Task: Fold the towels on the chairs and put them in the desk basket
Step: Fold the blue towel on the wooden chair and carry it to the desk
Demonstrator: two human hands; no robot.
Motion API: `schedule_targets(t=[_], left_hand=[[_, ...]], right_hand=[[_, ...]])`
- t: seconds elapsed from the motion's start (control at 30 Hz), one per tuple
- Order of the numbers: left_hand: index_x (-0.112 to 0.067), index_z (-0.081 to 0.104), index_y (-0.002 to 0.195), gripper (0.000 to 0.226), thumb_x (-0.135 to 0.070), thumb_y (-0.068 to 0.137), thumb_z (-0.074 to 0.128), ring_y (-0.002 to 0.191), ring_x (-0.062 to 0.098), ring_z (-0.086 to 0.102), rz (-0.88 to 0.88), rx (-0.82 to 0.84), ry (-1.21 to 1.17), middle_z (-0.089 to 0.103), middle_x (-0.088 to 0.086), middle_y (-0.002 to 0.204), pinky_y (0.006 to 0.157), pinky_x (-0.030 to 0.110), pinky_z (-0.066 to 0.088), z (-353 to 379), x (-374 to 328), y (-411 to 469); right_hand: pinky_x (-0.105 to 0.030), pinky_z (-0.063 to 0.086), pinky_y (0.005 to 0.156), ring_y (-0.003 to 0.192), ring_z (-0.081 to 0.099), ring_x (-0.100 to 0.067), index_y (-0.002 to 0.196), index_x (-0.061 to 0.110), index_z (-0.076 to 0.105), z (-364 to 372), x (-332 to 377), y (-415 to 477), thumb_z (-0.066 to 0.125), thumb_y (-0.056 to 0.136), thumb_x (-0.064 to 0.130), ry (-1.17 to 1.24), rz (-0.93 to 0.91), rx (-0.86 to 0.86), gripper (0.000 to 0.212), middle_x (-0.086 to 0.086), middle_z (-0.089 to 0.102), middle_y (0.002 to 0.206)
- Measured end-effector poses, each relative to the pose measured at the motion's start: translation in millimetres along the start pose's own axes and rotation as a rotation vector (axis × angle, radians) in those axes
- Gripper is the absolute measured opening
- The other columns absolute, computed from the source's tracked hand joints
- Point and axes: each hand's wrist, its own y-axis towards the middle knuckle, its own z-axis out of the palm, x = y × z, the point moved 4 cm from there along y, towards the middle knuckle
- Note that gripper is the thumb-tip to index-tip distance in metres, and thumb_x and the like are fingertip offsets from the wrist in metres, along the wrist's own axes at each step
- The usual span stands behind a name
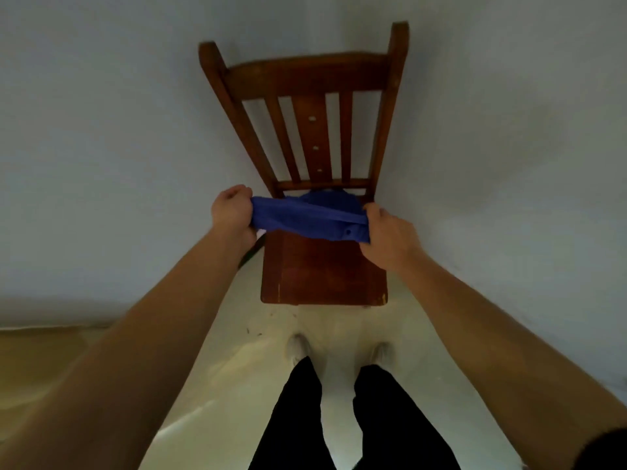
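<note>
A blue towel is stretched between both my hands above the back part of a brown wooden chair's seat. My left hand grips the towel's left end in a closed fist. The towel's right end is pinched in my right hand. The towel's far part bunches up against the bottom of the slatted chair back. No basket or desk is in view.
The chair stands against a pale wall. My legs in dark trousers and light shoes stand on the light floor in front of the seat. A tan strip of floor lies at the left.
</note>
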Motion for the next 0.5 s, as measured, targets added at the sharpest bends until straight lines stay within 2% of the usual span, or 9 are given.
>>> schedule_targets(t=[0.13, 0.23, 0.3, 0.4, 0.5], left_hand=[[-0.008, 0.058, 0.126, 0.034, -0.010, 0.093, 0.065, 0.096, 0.024, 0.066, 0.110, -0.014, -0.104, 0.066, 0.014, 0.115, 0.074, 0.034, 0.060, -10.2, -68.8, -54.9], [-0.005, 0.052, 0.133, 0.043, -0.005, 0.092, 0.062, 0.085, 0.020, 0.066, 0.142, 0.039, -0.215, 0.064, 0.016, 0.119, 0.063, 0.031, 0.058, -21.4, -101.2, -87.5], [-0.002, 0.044, 0.141, 0.049, 0.000, 0.093, 0.056, 0.083, 0.020, 0.064, 0.186, 0.092, -0.232, 0.061, 0.020, 0.121, 0.062, 0.032, 0.057, -27.4, -122.5, -105.0], [-0.007, 0.039, 0.142, 0.049, 0.009, 0.095, 0.042, 0.086, 0.023, 0.059, 0.261, 0.138, -0.258, 0.054, 0.016, 0.110, 0.064, 0.033, 0.056, -42.2, -153.5, -132.7], [-0.012, 0.044, 0.123, 0.039, 0.014, 0.095, 0.035, 0.088, 0.024, 0.057, 0.305, 0.180, -0.291, 0.046, 0.019, 0.119, 0.057, 0.027, 0.057, -60.0, -176.0, -154.0]], right_hand=[[-0.043, 0.048, 0.077, 0.104, 0.057, -0.035, 0.133, 0.006, 0.045, -78.8, 16.4, 0.1, 0.056, 0.092, 0.017, -0.082, 0.003, -0.125, 0.044, -0.018, 0.052, 0.124], [-0.041, 0.049, 0.073, 0.100, 0.058, -0.033, 0.121, 0.006, 0.053, -128.6, 14.6, -10.8, 0.057, 0.094, 0.013, 0.026, 0.063, -0.230, 0.028, -0.017, 0.053, 0.120], [-0.038, 0.046, 0.068, 0.093, 0.060, -0.033, 0.110, 0.005, 0.058, -162.3, 14.3, -19.8, 0.053, 0.097, 0.013, 0.132, 0.083, -0.316, 0.016, -0.018, 0.056, 0.112], [-0.033, 0.038, 0.067, 0.092, 0.062, -0.036, 0.100, 0.000, 0.063, -218.7, 25.1, -38.8, 0.044, 0.100, 0.011, 0.262, 0.116, -0.424, 0.022, -0.020, 0.064, 0.102], [-0.043, 0.051, 0.078, 0.092, 0.064, -0.038, 0.093, 0.000, 0.065, -256.3, 41.2, -57.1, 0.040, 0.096, 0.011, 0.366, 0.168, -0.471, 0.028, -0.022, 0.068, 0.098]])
